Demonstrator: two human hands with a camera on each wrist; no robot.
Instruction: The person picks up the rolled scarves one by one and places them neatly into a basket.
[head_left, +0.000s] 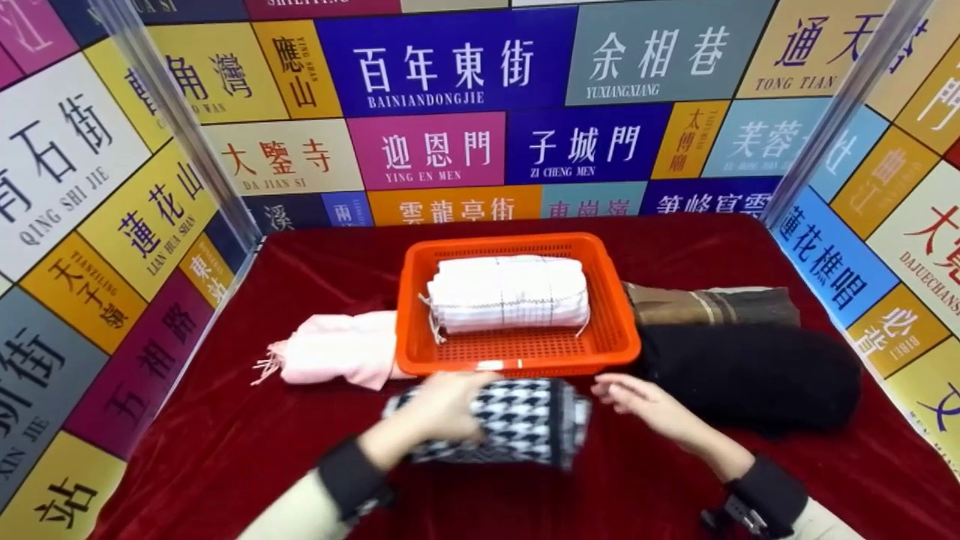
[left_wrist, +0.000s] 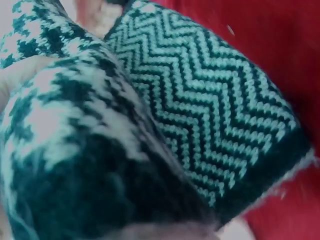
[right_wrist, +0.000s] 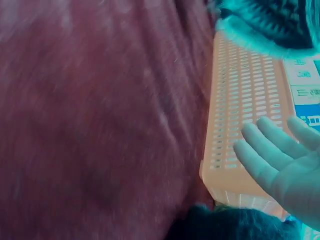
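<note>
My left hand (head_left: 448,409) grips a rolled black-and-white houndstooth scarf (head_left: 521,420) in front of the orange basket (head_left: 409,330). Close up in the left wrist view, part of the scarf (left_wrist: 200,100) shows a zigzag knit and a dark edge. To the right of the scarf, my right hand (head_left: 637,401) is held apart from it with nothing in its grasp. The right wrist view shows the fingers of that hand (right_wrist: 295,170) extended beside the basket's slotted wall (right_wrist: 245,110). Inside the basket lies a rolled white cloth (head_left: 510,292) with dark lines and tassels.
A pink fringed scarf (head_left: 341,349) lies left of the basket. On the right are a brown striped rolled cloth (head_left: 720,306) and a bulky black bundle (head_left: 757,375). Dark red cloth (head_left: 225,450) covers the table, with sign-printed walls (head_left: 450,60) on three sides.
</note>
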